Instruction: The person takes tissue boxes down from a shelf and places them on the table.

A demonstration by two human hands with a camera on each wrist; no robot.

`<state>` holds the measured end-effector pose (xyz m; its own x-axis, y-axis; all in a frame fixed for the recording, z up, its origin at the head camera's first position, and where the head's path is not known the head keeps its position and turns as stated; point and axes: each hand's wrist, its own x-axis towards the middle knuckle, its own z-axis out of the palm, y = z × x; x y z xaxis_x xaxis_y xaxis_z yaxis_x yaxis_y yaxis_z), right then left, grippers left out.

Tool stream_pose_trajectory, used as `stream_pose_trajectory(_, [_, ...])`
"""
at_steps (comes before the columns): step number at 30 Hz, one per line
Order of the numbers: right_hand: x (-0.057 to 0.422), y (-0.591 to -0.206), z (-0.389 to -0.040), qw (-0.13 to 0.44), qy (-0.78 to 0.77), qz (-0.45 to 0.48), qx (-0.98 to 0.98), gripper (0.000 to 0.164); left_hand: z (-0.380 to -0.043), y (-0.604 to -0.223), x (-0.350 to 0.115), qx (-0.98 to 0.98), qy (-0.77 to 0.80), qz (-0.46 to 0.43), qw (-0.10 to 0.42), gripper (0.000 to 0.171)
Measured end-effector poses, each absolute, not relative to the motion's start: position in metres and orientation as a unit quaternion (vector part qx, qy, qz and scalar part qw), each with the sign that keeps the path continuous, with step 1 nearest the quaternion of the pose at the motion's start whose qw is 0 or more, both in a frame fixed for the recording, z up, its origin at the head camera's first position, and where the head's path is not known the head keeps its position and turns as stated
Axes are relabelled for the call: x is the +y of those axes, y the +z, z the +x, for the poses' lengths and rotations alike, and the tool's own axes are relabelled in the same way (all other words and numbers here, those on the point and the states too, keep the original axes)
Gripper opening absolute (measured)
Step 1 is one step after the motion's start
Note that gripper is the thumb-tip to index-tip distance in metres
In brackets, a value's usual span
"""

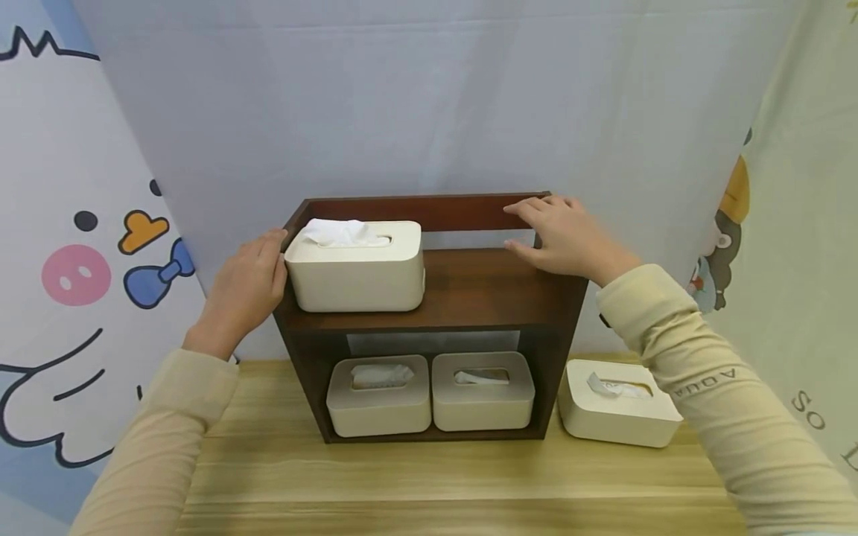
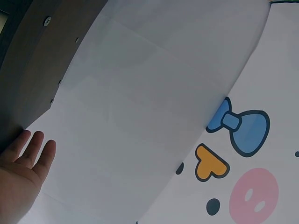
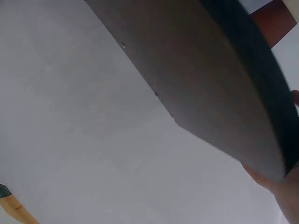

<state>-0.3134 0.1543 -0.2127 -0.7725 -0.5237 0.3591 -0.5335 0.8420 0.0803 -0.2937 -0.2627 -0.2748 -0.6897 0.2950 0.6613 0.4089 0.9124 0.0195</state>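
Note:
A dark brown two-tier wooden shelf [image 1: 496, 286] stands on the table. On the left half of its upper tier sits a cream tissue box [image 1: 355, 279] with white tissue showing at the slot. My left hand [image 1: 244, 286] lies along the shelf's upper left side, fingertips right by that box. In the left wrist view, three extended fingers [image 2: 32, 149] show beside the dark side panel. At the upper right corner, my right hand [image 1: 563, 234] rests over the side panel, fingers extended and thumb apart. The right wrist view shows this side panel [image 3: 201, 84] hiding much of the hand.
Two tissue boxes, a left one [image 1: 378, 406] and a right one [image 1: 482, 402], stand side by side on the lower tier. Another tissue box [image 1: 620, 417] sits on the wood-grain table [image 1: 429, 491], right of the shelf. A pale curtain [image 1: 429, 104] hangs behind.

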Motion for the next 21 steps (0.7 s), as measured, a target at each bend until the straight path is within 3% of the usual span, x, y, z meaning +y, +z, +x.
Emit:
stream_pose_trajectory(10, [0.110,-0.222,-0.323,0.184,0.024,0.319,-0.929,0.059,-0.294,-0.275,-0.262,-0.918,-0.086,-0.190,0.339,0.039])
stream_pose_trajectory(21, [0.063,-0.224,-0.330,0.138,0.029,0.337,-0.931,0.068,-0.293,-0.276,-0.262,-0.915,-0.085,-0.190,0.346,0.039])
